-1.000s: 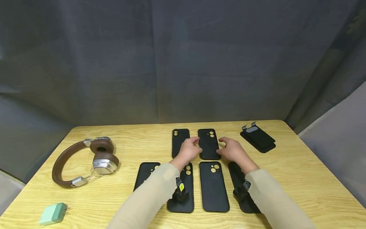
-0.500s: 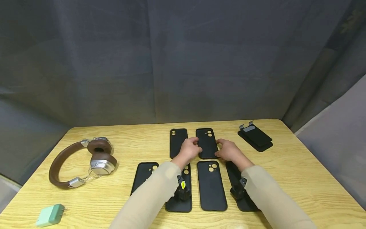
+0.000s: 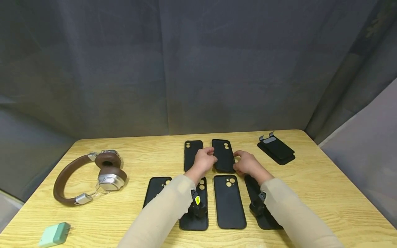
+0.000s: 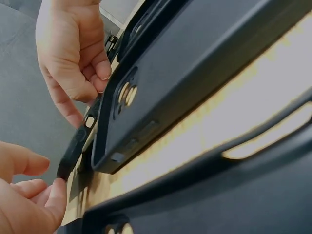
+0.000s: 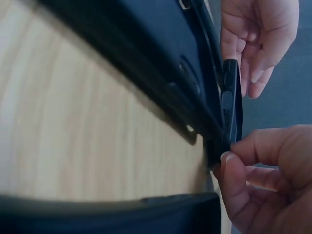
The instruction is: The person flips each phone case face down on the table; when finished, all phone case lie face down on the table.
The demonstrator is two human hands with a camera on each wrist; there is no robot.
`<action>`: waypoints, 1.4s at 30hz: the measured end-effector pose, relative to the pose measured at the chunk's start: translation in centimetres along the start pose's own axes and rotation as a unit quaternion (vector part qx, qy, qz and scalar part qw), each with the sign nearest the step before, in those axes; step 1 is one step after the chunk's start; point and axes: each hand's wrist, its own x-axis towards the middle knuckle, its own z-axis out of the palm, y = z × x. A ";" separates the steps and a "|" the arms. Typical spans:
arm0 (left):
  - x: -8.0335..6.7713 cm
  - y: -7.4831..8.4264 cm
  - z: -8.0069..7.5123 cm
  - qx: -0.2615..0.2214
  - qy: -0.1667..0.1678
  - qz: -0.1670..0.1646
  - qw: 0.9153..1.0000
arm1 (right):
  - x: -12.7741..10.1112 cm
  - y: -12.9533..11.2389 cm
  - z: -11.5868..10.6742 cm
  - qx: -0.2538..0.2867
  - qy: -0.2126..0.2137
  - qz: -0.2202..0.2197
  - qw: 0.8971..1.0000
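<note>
Wooden table: carries two rows of black phone cases, brown headphones at 9 o'clock, a folded phone stand at 2 o'clock, a mint-green charger at 8 o'clock.

Near row: four cases flat, long axes running 6 to 12 o'clock, the middle one fully exposed between the forearms.

Far row: one case flat at 11 o'clock; gripped phone case just beside it at 12 o'clock, long axis 6 to 12, near end raised off the table.

Left hand: fingertips pinching the left long edge of the gripped phone case.

Right hand: thumb and fingers pinching the right long edge. Both hands equally near, opposed across the short axis.
</note>
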 end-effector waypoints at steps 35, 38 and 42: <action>0.4 1.5 -0.5 -0.054 0.007 0.026 0.998 | 0.6 -0.5 1.4 0.097 -0.054 -0.018 0.994; 0.5 1.5 -0.4 -0.049 -0.004 0.026 0.998 | 0.7 -0.5 1.5 0.088 -0.048 -0.014 0.995; 0.6 1.6 -0.3 -0.045 -0.017 0.019 0.999 | 0.9 -0.4 1.6 0.078 -0.047 -0.015 0.996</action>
